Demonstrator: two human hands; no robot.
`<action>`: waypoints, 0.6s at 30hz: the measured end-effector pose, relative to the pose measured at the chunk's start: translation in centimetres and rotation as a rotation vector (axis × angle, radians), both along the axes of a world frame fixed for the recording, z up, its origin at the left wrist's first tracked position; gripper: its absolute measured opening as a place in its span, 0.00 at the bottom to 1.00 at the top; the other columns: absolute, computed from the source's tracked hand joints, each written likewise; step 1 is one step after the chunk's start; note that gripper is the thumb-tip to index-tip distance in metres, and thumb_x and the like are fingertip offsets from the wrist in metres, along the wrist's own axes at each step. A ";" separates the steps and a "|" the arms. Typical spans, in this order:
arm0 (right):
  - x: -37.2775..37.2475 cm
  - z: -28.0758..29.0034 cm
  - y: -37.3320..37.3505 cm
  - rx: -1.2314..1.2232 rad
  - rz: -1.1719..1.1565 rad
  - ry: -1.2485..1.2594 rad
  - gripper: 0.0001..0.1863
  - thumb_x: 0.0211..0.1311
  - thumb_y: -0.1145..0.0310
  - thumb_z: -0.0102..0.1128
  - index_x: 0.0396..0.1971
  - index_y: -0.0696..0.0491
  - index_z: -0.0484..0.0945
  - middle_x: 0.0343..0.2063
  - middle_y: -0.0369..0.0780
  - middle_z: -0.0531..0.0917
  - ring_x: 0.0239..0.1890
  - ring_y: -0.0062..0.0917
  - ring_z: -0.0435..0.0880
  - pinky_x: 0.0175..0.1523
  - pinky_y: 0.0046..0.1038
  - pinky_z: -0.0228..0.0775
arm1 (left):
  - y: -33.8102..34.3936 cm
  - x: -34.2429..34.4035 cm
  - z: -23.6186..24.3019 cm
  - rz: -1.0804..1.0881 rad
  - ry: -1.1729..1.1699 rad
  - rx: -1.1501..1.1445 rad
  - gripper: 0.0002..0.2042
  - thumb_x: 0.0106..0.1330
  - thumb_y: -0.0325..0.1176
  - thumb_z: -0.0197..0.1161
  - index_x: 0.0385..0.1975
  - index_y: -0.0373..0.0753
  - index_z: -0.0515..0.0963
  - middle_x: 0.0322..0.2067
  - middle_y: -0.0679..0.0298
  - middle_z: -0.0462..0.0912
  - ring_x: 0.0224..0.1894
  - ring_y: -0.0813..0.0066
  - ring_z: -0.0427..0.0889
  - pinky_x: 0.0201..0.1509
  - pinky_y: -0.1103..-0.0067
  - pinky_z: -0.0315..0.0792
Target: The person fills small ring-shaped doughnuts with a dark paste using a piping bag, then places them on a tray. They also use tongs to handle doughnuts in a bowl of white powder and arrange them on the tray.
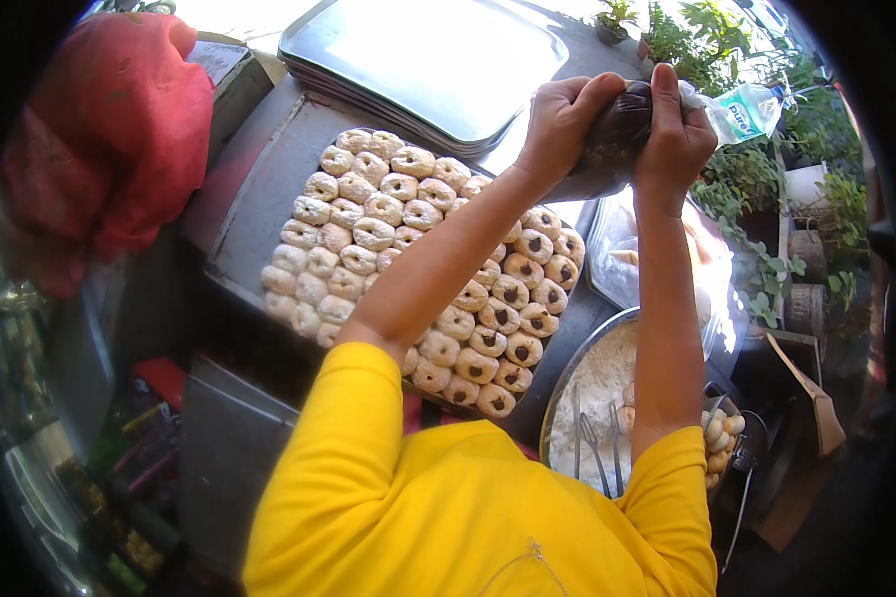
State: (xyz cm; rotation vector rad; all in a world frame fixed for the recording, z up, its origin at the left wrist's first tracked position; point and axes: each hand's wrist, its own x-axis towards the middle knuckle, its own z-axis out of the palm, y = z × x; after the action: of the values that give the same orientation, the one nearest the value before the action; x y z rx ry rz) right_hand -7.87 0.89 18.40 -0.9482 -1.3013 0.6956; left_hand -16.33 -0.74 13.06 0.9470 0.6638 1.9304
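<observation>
My left hand [565,117] and my right hand [675,129] are raised together and both grip a clear piping bag [615,134] full of dark brown filling. The bag hangs above the far right corner of a metal tray [254,224] packed with rows of sugared round doughnuts [368,234]. The doughnuts on the right side [513,318] show dark filling at their centres; those on the left are plain. My yellow sleeves fill the lower part of the view.
A stack of empty steel trays [438,60] lies at the back. A round bowl of white sugar [592,393] holds metal utensils at lower right. A red cloth bundle [110,139] sits at left. A plastic bottle [752,109] and green plants [767,199] stand at right.
</observation>
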 end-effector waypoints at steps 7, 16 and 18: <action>0.2 1.1 -0.4 0.041 -0.053 -0.031 0.15 0.52 0.61 0.60 0.19 0.59 0.77 0.17 0.33 0.77 0.18 0.13 0.71 0.26 0.15 0.62 | 0.0 0.2 0.9 0.004 0.033 0.030 0.19 0.58 0.45 0.55 0.22 0.32 0.77 0.14 0.68 0.74 0.18 0.88 0.68 0.21 0.87 0.64; -1.9 3.3 -4.1 0.031 0.062 0.003 0.14 0.51 0.60 0.62 0.21 0.58 0.78 0.18 0.33 0.78 0.19 0.12 0.72 0.26 0.13 0.62 | -3.6 -1.6 2.5 0.138 0.111 0.004 0.18 0.58 0.45 0.55 0.21 0.32 0.76 0.14 0.67 0.73 0.19 0.87 0.67 0.22 0.86 0.63; -2.7 3.4 -5.3 0.009 0.082 -0.025 0.15 0.51 0.60 0.62 0.21 0.58 0.78 0.19 0.33 0.78 0.19 0.12 0.72 0.26 0.13 0.62 | -4.8 -2.2 2.2 0.161 0.032 0.014 0.18 0.58 0.45 0.55 0.20 0.33 0.75 0.14 0.68 0.72 0.19 0.87 0.66 0.23 0.86 0.63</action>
State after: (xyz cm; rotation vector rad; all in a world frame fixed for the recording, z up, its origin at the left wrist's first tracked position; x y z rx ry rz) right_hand -10.60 -4.42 21.79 -0.9027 -1.3704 0.7421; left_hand -18.49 -5.55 15.25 0.9603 0.7661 2.0663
